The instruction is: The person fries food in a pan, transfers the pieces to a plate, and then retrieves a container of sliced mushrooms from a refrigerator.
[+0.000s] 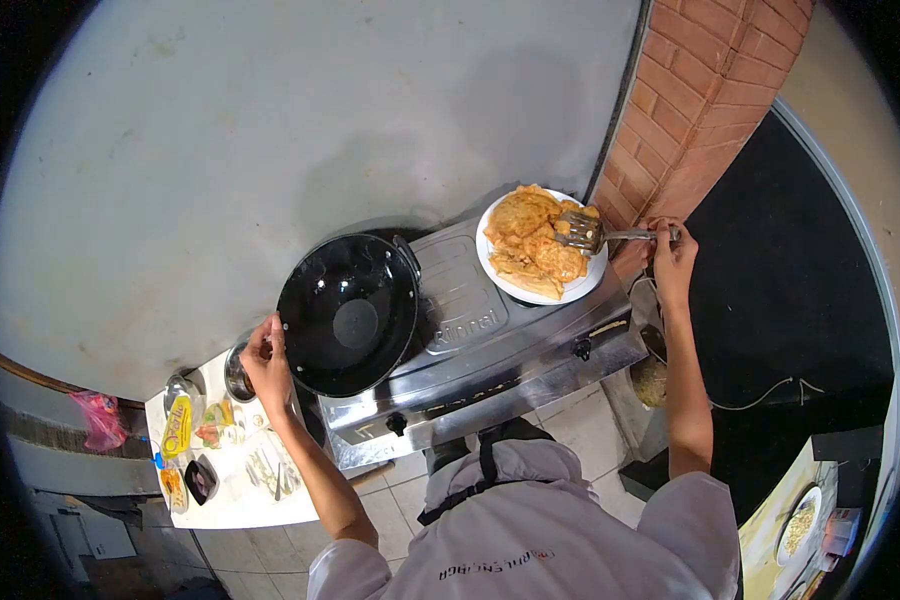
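Observation:
A black wok [355, 325] with a thin layer of shiny residue sits over the left side of the steel gas stove [450, 385]. My left hand [268, 362] has its fingers closed at the wok's left edge, where a handle would be hidden by them. Over on the right side of the stove stands a white plate [484, 245] piled with golden fried omelettes [526, 235]. My right hand [673, 250] grips the handle of a slotted metal spatula [592, 233]. The spatula's blade rests on the food at the plate's right side.
At the lower left a white table [260, 510] carries a yellow packet [177, 427], a black bowl [201, 480], and several other items. A brick pillar [670, 120] rises right behind the plate. Another plate of food [800, 525] stands on a table at the lower right.

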Tool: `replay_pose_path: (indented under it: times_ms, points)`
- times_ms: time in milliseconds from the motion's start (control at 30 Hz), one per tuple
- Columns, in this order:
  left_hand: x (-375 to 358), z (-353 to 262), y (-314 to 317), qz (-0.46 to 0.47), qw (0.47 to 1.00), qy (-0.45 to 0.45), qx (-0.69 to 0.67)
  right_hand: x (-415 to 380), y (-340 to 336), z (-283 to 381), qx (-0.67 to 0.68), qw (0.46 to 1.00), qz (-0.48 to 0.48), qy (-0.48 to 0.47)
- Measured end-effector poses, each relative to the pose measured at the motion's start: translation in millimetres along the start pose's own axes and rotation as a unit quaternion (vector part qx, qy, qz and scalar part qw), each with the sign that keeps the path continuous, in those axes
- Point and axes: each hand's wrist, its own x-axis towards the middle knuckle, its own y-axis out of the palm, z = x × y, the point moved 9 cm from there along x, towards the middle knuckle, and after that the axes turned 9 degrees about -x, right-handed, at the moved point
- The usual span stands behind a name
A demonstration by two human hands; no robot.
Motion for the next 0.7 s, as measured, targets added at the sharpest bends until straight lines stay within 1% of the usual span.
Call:
replay_pose_path:
  times_ms: [67, 167, 233, 267, 333, 400, 467, 567, 633, 667, 700]
  points:
    - [-0.1, 0.0, 0.3, 0.000, 1.000, 0.002, -0.002, 1.4, 1.1, 2.2, 0.002, 1.000, 0.001, -0.010]
    - [0.4, -0.7, 0.0, -0.001, 1.000, 0.003, -0.004, 3.6, -0.3, 3.8, -0.005, 1.000, -0.012, 0.002]
    - [1.0, 0.4, -1.4, -0.003, 1.000, 0.002, -0.003, 6.2, -1.7, 3.1, -0.004, 1.000, -0.012, -0.012]
    - [1.5, 3.3, -2.5, -0.003, 1.000, -0.003, -0.009, 6.5, -2.5, 2.9, -0.003, 1.000, -0.012, -0.012]
    - [3.2, 5.9, -6.6, -0.004, 1.000, -0.007, -0.015, 6.5, -3.3, 13.8, -0.038, 0.998, -0.007, -0.041]
    - [4.0, 13.3, -7.7, 0.019, 0.998, -0.054, 0.022, 4.7, -2.5, 22.2, -0.029, 0.999, -0.009, -0.041]
    - [2.8, 8.7, -7.8, 0.023, 0.999, -0.047, 0.012, 4.3, -2.8, 22.7, -0.020, 0.999, -0.011, -0.041]
    - [1.7, 2.8, -9.7, 0.022, 0.998, -0.049, 0.011, 6.3, -6.0, 20.3, -0.055, 0.996, -0.012, -0.066]
    - [1.8, 5.0, -14.3, 0.017, 0.998, -0.058, 0.021, 6.2, -12.8, 24.0, -0.056, 0.992, -0.045, -0.099]
    - [1.9, 10.1, -17.7, 0.017, 0.997, -0.070, 0.014, 6.9, -14.8, 22.6, -0.055, 0.993, -0.044, -0.099]
    - [1.6, 15.2, -19.9, 0.017, 0.996, -0.083, 0.007, 6.3, -21.8, 23.4, -0.048, 0.992, -0.071, -0.098]
